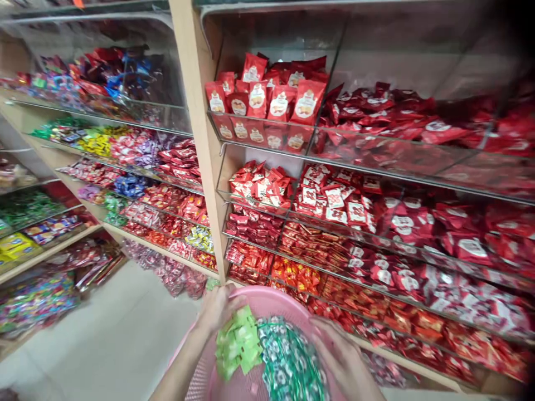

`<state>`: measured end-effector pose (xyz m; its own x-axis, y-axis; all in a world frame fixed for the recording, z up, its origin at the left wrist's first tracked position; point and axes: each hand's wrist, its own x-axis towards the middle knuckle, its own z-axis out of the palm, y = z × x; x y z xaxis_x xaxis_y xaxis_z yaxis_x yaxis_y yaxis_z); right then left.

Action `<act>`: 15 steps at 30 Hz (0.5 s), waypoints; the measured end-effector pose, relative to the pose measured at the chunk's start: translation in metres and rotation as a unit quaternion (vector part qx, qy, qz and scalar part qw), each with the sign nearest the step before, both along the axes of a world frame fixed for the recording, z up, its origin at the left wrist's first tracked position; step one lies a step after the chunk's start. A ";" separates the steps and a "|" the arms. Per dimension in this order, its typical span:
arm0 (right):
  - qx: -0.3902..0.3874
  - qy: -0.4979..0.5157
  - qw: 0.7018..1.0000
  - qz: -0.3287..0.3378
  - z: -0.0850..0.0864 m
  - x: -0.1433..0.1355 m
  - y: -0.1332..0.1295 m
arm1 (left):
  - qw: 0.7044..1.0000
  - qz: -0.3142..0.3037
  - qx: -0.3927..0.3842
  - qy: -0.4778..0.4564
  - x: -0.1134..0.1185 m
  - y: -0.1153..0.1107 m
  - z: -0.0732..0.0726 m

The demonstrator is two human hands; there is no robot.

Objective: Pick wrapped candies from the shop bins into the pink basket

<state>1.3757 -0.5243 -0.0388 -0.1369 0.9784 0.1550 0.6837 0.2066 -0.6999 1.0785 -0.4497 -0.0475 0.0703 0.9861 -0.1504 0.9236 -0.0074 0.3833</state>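
A round pink plastic basket (pixel 288 296) with mesh sides is held low in front of me, seen from above. My left hand (pixel 216 308), blurred, grips its rim on the left. On the right side my right hand (pixel 334 346) holds the rim, also smeared by motion. Inside the basket, light green square packets (pixel 240 341) lie in a heap on the left. Beside them, a larger pile of green-and-white wrapped sweets (pixel 290 356) fills the right part.
Shelves with clear fronts hold red packets (pixel 307 103) and other wrapped sweets ahead and to the right. A wooden post (pixel 198 128) divides them from shelves on the left. Pink bags (pixel 171 270) lie on the pale floor (pixel 121 334) below the left shelves.
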 end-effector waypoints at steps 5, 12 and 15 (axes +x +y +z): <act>0.009 0.047 0.998 -0.041 -0.010 -0.006 0.035 | 0.996 0.081 0.004 0.023 -0.067 -0.008 0.007; 0.012 0.095 0.982 -0.163 -0.045 -0.030 0.017 | 0.985 0.166 -0.028 0.047 -0.177 -0.035 0.010; 0.003 0.127 0.966 -0.224 -0.061 -0.061 -0.005 | 0.984 0.164 -0.018 0.067 -0.225 -0.042 0.010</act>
<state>1.3143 -0.5293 -0.0999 0.3440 0.9296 0.1327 0.5111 -0.0668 -0.8569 0.8538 -0.4917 -0.0377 -0.2741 0.9463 -0.1716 0.9161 0.3112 0.2529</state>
